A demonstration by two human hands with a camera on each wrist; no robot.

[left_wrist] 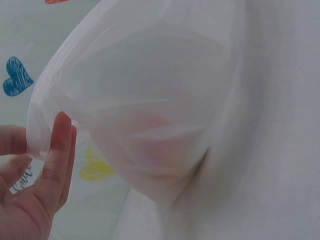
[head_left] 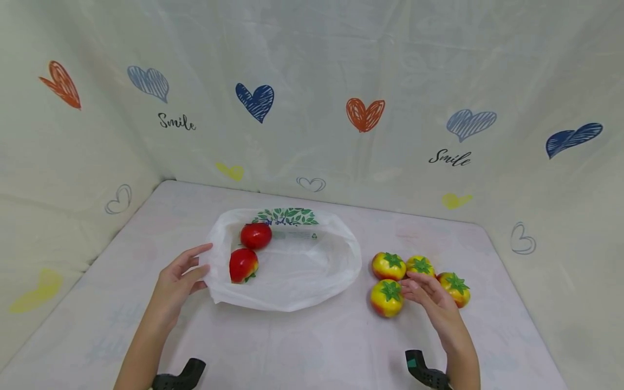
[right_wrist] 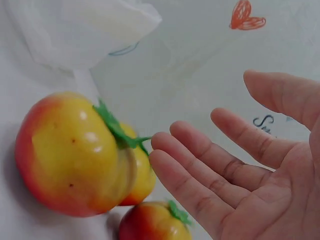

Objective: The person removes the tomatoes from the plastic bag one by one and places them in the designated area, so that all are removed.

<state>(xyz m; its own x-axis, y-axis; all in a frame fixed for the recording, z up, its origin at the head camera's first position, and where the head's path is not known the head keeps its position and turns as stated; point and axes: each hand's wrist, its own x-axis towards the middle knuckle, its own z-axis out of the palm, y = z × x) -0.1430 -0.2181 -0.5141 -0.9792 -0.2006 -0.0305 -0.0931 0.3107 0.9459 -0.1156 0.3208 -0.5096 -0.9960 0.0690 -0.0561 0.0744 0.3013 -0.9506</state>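
Observation:
A white plastic bag (head_left: 302, 276) with a green leaf print lies with its mouth wide. Inside, at its left end, are two red fruits (head_left: 255, 236), one with a green cap showing. My left hand (head_left: 179, 275) holds the bag's left rim between thumb and fingers; the left wrist view shows the thin film (left_wrist: 39, 142) between them. To the bag's right sit several glossy yellow-and-red fruits (head_left: 387, 298) with leafy green caps. Among them hovers my right hand (head_left: 431, 298), fingers loosely extended and the palm holding nothing. Its fingertips are close beside the nearest fruit (right_wrist: 70, 155); contact is unclear.
A pale cloth covers the table (head_left: 273, 352). Behind it and at the sides hangs a light curtain (head_left: 312, 146) printed with hearts and "Smile". Each wrist wears a black camera mount (head_left: 180, 375).

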